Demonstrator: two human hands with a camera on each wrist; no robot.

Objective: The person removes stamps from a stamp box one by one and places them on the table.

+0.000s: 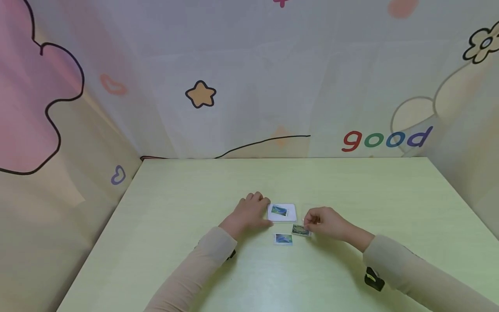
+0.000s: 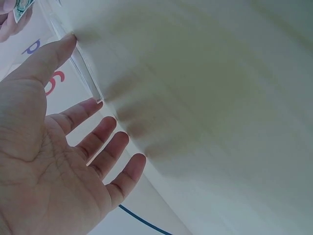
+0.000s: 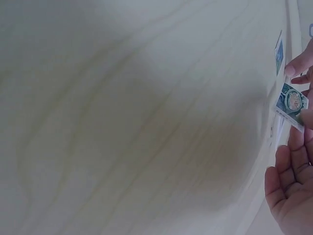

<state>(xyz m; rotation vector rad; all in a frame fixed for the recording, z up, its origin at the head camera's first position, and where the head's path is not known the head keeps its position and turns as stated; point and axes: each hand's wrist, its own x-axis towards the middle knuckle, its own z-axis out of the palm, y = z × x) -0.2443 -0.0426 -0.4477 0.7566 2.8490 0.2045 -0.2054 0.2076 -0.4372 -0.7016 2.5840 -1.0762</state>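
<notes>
My right hand [image 1: 325, 222] pinches a small stamp-like picture card [image 1: 301, 230] by its right end, just over the table. In the right wrist view this card [image 3: 292, 100] has a white border and a round green-blue design. My left hand [image 1: 251, 213] lies at the left side of a flat white rectangular pad [image 1: 291, 214] with rounded corners, thumb and forefinger touching its edge. On the pad lies a blue-green picture card [image 1: 279, 210], slightly turned. A similar blue-green card [image 1: 283, 239] lies on the table in front of the pad. In the left wrist view the left hand's fingers [image 2: 120, 181] are spread.
The pale yellow-green table [image 1: 187, 190] runs back to a printed cloth backdrop [image 1: 249, 99] with cloth sides at left and right. A faint transparent sheet may lie behind the right hand; I cannot tell. A black strap [image 1: 374, 279] hangs under the right sleeve.
</notes>
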